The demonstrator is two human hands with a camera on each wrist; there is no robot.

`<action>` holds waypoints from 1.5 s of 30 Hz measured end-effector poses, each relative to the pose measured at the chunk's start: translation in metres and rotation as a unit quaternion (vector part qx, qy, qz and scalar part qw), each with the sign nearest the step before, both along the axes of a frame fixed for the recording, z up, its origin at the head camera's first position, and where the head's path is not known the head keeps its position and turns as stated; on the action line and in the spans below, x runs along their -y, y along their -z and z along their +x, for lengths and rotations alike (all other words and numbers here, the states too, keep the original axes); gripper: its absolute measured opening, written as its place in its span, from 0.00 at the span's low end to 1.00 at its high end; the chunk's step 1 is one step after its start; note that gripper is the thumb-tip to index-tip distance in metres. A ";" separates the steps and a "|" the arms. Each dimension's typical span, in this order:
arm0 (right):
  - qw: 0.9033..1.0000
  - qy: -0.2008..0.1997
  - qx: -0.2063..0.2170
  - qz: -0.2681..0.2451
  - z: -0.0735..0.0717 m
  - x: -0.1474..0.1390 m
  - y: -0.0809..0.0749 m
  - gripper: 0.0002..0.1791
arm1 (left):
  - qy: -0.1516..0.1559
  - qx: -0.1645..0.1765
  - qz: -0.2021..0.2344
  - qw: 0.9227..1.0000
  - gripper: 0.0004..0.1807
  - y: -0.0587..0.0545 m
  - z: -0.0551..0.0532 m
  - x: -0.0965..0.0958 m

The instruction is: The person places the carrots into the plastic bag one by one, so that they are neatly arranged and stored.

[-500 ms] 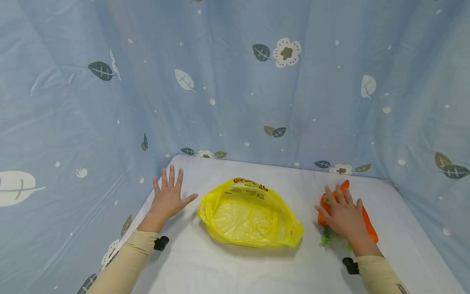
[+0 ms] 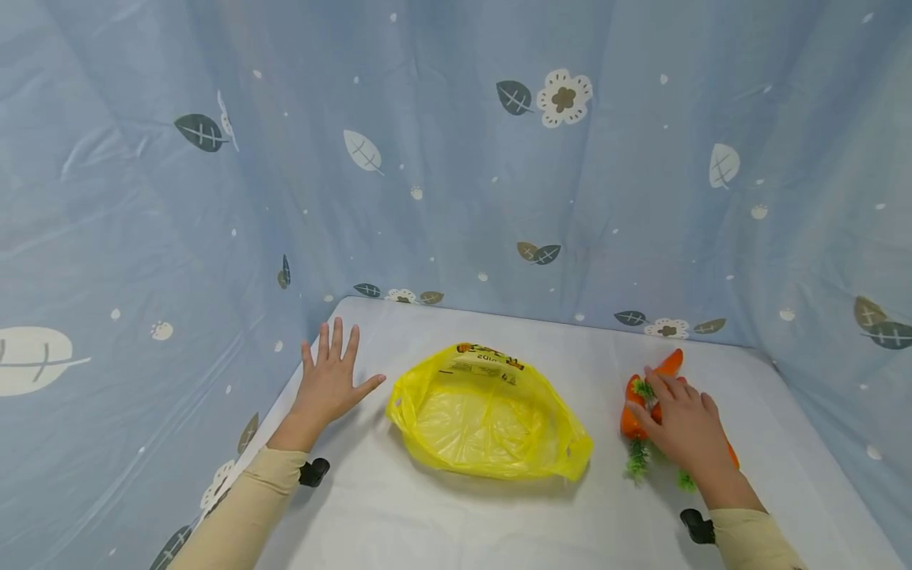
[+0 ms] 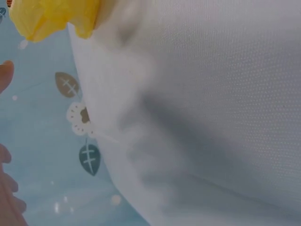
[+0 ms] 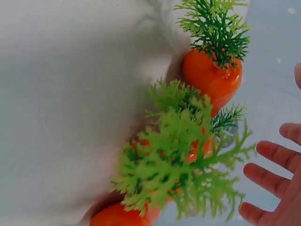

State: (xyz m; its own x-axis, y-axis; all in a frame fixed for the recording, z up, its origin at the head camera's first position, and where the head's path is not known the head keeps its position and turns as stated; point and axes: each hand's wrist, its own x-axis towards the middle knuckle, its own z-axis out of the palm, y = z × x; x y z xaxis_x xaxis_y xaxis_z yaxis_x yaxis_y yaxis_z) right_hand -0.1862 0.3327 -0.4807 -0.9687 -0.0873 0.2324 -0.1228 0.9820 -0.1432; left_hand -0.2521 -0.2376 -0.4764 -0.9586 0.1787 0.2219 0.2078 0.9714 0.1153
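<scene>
The carrots (image 4: 211, 77) look glossy — the bag (image 2: 473, 423), crinkled plastic.

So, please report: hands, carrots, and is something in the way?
Left hand spread, holding nothing. Right hand over carrots, no grip seen. Bag between hands, not blocking carrots.

The bag (image 2: 492, 431) lies on the table (image 2: 399, 522), between the left hand (image 2: 329, 388) at its left and the carrots (image 2: 633, 416) at its right. The right hand (image 2: 689, 427) is over the carrots. The curtain (image 2: 442, 158) hangs behind the table.

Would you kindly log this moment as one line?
left hand: spread, beside yellow bag | right hand: over carrots | yellow bag: on white tabletop
</scene>
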 end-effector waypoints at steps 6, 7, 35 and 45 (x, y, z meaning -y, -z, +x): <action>1.000 0.004 -0.002 -0.025 0.005 -0.006 -0.001 0.38 | 0.003 0.003 0.004 1.000 0.59 -0.003 0.001 0.000; 1.000 0.007 -0.001 -0.028 0.006 -0.007 -0.001 0.38 | 0.003 0.002 0.002 1.000 0.59 -0.003 0.001 0.000; 0.996 0.068 0.034 -0.046 0.022 -0.042 0.002 0.37 | 0.025 -0.086 0.093 0.992 0.34 -0.001 0.013 -0.003; 0.995 0.079 0.028 -0.046 0.028 -0.051 0.003 0.33 | 0.028 -0.041 0.154 0.987 0.28 0.003 0.014 -0.008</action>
